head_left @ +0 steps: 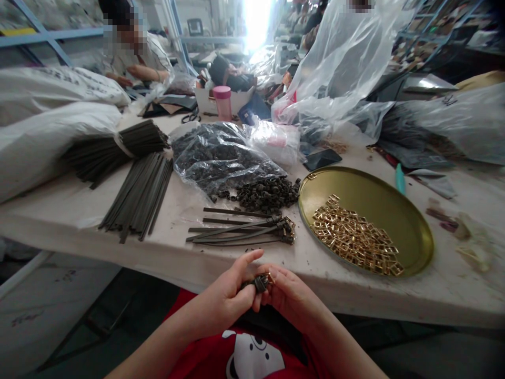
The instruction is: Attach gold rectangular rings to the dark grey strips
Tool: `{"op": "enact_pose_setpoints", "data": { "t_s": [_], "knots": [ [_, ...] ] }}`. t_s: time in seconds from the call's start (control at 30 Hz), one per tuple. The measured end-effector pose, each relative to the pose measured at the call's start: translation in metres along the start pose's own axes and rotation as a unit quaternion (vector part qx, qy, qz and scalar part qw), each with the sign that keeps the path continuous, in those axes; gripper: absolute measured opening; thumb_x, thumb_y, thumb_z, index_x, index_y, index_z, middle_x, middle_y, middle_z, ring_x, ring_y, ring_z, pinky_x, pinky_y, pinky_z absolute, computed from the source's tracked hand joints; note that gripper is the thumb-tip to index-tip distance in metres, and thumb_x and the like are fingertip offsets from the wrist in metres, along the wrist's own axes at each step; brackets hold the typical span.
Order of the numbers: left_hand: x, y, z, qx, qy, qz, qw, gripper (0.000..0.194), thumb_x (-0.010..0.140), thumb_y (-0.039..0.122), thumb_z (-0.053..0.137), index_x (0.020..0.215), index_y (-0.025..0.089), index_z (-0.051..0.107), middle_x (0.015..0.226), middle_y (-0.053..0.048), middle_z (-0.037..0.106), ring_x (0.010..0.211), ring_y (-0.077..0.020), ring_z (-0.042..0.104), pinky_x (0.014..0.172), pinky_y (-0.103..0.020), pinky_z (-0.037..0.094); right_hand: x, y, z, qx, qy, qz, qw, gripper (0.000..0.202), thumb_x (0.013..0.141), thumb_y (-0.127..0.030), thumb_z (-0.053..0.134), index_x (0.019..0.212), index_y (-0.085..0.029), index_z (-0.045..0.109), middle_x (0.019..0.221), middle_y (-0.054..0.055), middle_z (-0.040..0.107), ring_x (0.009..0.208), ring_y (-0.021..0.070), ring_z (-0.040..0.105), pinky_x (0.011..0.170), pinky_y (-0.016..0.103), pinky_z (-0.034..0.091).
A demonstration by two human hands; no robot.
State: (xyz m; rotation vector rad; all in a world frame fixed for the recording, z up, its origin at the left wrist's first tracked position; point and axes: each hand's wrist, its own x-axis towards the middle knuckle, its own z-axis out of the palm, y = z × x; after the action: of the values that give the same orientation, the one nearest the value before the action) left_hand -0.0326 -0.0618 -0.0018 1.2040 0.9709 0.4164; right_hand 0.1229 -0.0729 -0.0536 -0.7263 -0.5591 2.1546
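My left hand is closed around a dark strap in front of the table edge; most of the strap's length is hidden by the hand. At its near end sits a small gold buckle, pinched by the fingers of my right hand. Just beyond my hands lie several finished-looking dark straps with buckles, their buckle ends to the right. Behind them spreads a heap of small dark loops, spilling from a clear plastic bag. Loose gold buckles are piled on a round gold tray to the right.
Bundled dark strips and loose strips lie at left beside white sacks. Farther back stand a pink-lidded jar and plastic bags. A teal tool lies behind the tray. Another person sits across, back left.
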Motion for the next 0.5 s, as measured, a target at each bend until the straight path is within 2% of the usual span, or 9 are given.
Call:
{"op": "enact_pose_setpoints", "data": {
  "t_s": [0.17, 0.3, 0.5],
  "knots": [
    [-0.0015, -0.0009, -0.0002, 0.066, -0.013, 0.002, 0.998, 0.057, 0.082, 0.017, 0.035, 0.135, 0.018, 0.015, 0.07, 0.003, 0.051, 0.066, -0.0112, 0.049, 0.066, -0.025, 0.04, -0.0017, 0.0013, -0.0017, -0.036, 0.004, -0.009, 0.999, 0.025, 0.079, -0.039, 0.057, 0.078, -0.015, 0.055, 0.059, -0.002, 0.057, 0.057, 0.0112, 0.056, 0.058, 0.022, 0.037],
    [-0.0017, -0.0033, 0.0008, 0.128, 0.013, 0.023, 0.991, 0.055, 0.082, 0.015, 0.036, 0.134, 0.018, 0.019, 0.076, 0.001, 0.056, 0.072, -0.0121, 0.05, 0.073, -0.027, 0.04, -0.0047, 0.0019, -0.0001, -0.072, 0.008, -0.021, 0.997, 0.022, 0.073, -0.034, 0.065, 0.078, -0.015, 0.054, 0.059, -0.001, 0.06, 0.057, 0.0112, 0.054, 0.059, 0.023, 0.037],
    [-0.0008, -0.0092, 0.0017, 0.15, 0.012, 0.035, 0.988, 0.054, 0.084, 0.014, 0.035, 0.134, 0.017, 0.016, 0.077, 0.001, 0.055, 0.066, -0.0106, 0.049, 0.065, -0.023, 0.039, -0.0075, 0.0083, -0.0001, -0.102, 0.101, -0.092, 0.985, 0.019, 0.075, -0.035, 0.063, 0.077, -0.016, 0.058, 0.06, -0.003, 0.055, 0.058, 0.0105, 0.051, 0.06, 0.024, 0.038]
  ]
}}
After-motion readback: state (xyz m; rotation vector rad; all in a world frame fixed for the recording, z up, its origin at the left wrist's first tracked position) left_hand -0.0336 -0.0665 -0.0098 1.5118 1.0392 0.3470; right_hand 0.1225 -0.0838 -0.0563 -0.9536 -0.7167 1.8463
